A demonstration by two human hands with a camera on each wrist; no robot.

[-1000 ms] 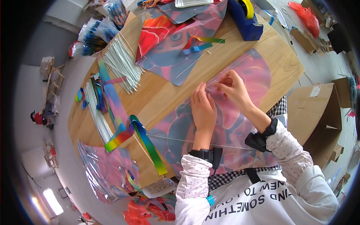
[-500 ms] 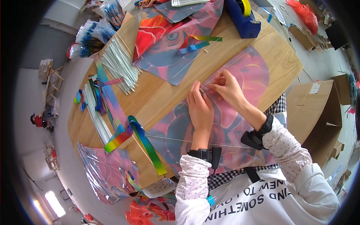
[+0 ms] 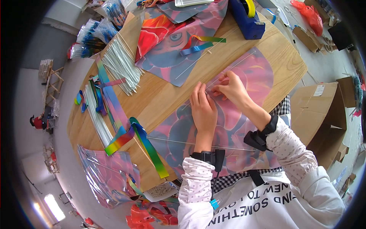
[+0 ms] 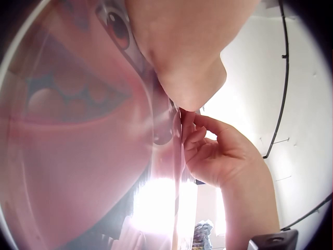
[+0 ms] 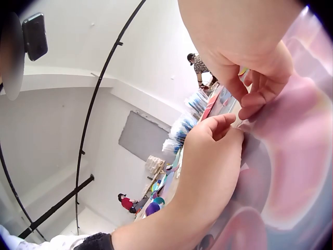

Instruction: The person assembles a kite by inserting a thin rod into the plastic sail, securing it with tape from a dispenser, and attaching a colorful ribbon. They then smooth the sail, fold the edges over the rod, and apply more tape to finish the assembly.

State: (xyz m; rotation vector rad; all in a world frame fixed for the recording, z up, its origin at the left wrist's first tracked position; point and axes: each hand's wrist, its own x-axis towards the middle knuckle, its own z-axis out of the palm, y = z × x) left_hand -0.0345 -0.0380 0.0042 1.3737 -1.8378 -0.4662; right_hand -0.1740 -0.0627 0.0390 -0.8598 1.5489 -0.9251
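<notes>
Wooden table (image 3: 164, 95) full of kite bits only shows from the head cam. The wrist cams just get the pink kite (image 3: 244, 126) at the near edge. Left hand (image 3: 204, 108) presses flat on it, fingers together. Right hand (image 3: 232, 89) has curled fingertips pinching the thin rod (image 3: 238, 63).

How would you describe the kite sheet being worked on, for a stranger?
On the wooden table, look at the edge nearest the person. The pink printed kite sheet lies there; the left hand presses it, the right hand pinches it. Only it, not the red-and-grey sheet behind, has hands on it.
</notes>
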